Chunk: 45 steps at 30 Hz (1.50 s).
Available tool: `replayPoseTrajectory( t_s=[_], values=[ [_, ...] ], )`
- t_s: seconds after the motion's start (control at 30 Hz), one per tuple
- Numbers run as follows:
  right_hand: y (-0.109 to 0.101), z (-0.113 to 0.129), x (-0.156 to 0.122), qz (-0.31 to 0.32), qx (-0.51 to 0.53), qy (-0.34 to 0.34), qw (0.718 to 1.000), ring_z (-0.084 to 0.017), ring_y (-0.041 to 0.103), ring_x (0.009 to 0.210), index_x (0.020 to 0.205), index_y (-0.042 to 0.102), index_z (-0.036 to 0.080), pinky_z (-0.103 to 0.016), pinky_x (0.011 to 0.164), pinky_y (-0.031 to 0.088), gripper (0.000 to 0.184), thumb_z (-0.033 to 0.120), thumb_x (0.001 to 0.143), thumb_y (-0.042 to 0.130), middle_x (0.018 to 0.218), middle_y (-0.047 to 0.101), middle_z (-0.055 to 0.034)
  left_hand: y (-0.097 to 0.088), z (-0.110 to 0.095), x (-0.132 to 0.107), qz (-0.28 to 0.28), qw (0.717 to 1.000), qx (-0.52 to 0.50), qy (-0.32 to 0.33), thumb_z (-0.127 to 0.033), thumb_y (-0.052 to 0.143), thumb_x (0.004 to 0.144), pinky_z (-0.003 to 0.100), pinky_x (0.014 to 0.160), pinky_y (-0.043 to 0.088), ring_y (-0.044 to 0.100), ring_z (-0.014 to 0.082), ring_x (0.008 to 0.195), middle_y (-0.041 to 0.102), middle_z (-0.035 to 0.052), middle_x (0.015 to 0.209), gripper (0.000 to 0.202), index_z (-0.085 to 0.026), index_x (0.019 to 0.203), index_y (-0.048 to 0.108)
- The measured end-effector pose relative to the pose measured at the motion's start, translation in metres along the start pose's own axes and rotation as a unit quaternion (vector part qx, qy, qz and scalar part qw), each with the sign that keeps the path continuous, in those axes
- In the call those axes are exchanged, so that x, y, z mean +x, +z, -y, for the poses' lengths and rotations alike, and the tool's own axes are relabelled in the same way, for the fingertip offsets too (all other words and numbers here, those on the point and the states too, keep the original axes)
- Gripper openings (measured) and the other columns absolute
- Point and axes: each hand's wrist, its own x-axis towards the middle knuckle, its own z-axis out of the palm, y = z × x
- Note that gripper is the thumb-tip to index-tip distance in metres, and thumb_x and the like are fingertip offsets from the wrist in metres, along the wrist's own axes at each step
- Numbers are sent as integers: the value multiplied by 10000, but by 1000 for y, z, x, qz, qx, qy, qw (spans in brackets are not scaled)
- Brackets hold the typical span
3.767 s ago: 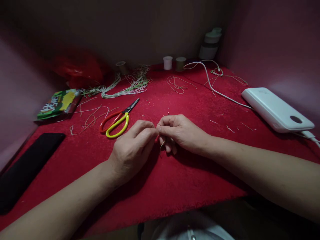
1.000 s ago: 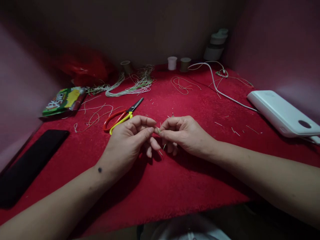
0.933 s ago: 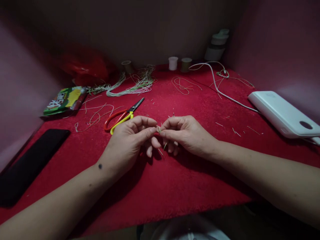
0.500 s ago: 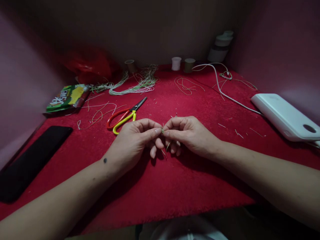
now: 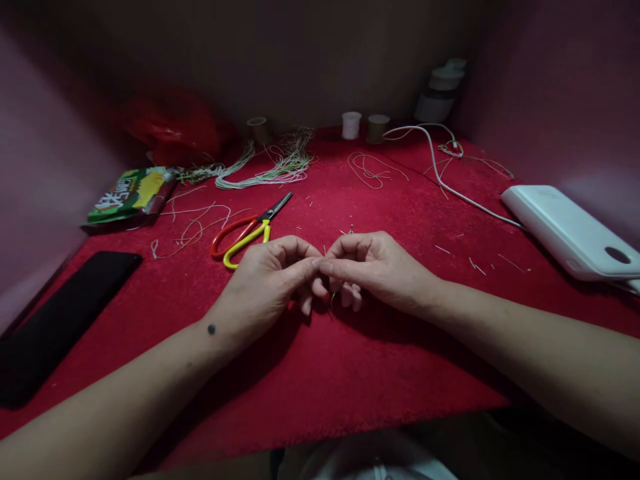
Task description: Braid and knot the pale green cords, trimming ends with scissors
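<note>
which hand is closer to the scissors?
Left. The left hand lies just in front of the scissors, not touching; the right hand is farther off to their right.

Scissors [image 5: 249, 230], power bank [image 5: 570, 230], phone [image 5: 60, 320]

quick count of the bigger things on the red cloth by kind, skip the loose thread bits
scissors: 1
power bank: 1
snack packet: 1
black case: 1
small spools: 3
thread bundle: 1
white cable: 1
total: 9
</note>
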Motion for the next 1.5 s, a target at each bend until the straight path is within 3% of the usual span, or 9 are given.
replayPoseTrajectory(
  t_s=[0.1,0.27,0.4,0.57,0.67,0.8,1.1,1.3,1.5],
  values=[
    [-2,0,0,6,1,-6,1000,-79,539,408,694,575,130,-178,372,443,237,332,805,633,567,613,-6,-2,0,1,8,1000,-3,2,-228,622,805,181,398,430,583,103,437,628,-5,560,111,-134,772,572],
    [-5,0,-1,16,22,-11,1000,-76,544,444,749,637,118,-179,416,436,214,324,807,644,583,623,-14,-6,0,3,8,999,-47,3,-233,607,821,181,398,434,570,100,416,632,-3,551,104,-147,790,559],
    [-3,2,-2,-48,24,-31,998,-49,448,417,736,649,124,-165,388,348,215,330,798,661,520,553,19,-8,3,4,6,994,-111,-16,-193,611,807,161,352,399,507,79,356,612,-20,512,63,-154,844,578],
    [0,2,-4,-116,14,-86,989,-39,429,483,652,626,134,-177,391,310,227,322,750,707,698,571,-4,-4,6,6,62,985,-150,-63,-199,664,773,142,351,403,486,57,369,598,-21,522,99,-143,854,651],
    [-1,-1,-4,-121,-3,-105,987,-42,427,518,670,641,144,-180,400,310,193,305,764,690,813,590,-23,0,7,5,81,980,-166,-80,-220,662,777,134,336,370,455,44,339,571,-30,484,86,-134,778,655],
    [0,-3,-4,-116,2,-110,987,-33,424,510,706,642,147,-180,408,314,171,295,790,663,830,582,-12,7,8,3,89,975,-183,-88,-265,643,790,132,318,309,417,37,288,526,-35,405,211,-133,636,584],
    [1,0,-5,-122,32,-109,986,-31,403,448,736,636,140,-192,404,318,141,272,782,658,685,543,21,14,11,4,68,991,-105,-51,-249,626,776,147,314,276,387,42,296,516,-42,427,172,-135,655,580],
    [-1,-1,-3,-135,40,-123,982,-30,413,433,715,637,138,-197,385,302,164,286,783,658,716,575,10,17,7,1,55,995,-53,-62,-257,620,771,151,319,279,360,44,299,499,-45,398,218,-156,592,549],
    [-2,-2,-2,-126,47,-85,987,-57,385,388,740,627,150,-194,369,265,189,331,785,656,468,478,54,14,1,-1,38,997,10,-66,-260,621,755,162,324,244,346,47,305,482,-46,386,220,-156,573,553]
  ],
)
